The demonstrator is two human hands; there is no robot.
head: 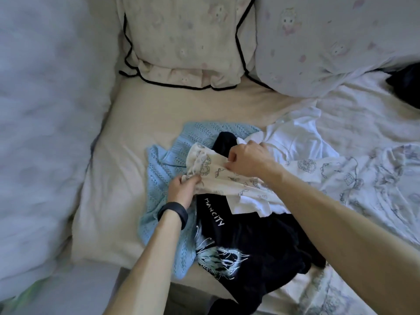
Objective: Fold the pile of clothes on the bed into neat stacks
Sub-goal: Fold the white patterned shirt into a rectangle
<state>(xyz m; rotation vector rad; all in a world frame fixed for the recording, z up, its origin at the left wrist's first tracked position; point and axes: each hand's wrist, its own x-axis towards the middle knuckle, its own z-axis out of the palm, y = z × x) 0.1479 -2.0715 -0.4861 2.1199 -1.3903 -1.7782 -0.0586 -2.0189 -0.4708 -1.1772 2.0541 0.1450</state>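
Note:
A pile of clothes lies on the cream bed sheet (pixel 109 178). A white garment with line-drawn prints (pixel 218 171) sits on top. My left hand (pixel 184 189), with a black band on its wrist, pinches its near left edge. My right hand (pixel 247 160) grips the same garment at its upper edge. Under it lie a black T-shirt (pixel 250 242) with white lettering and a pale graphic, a light blue knitted piece (pixel 163 164) and a plain white shirt (pixel 295 137).
A cream pillow with black piping (pixel 188 42) leans at the head of the bed. A pale printed pillow (pixel 329 46) lies to its right. A printed quilt (pixel 375 178) covers the right side. A dark item (pixel 406 83) sits at the far right.

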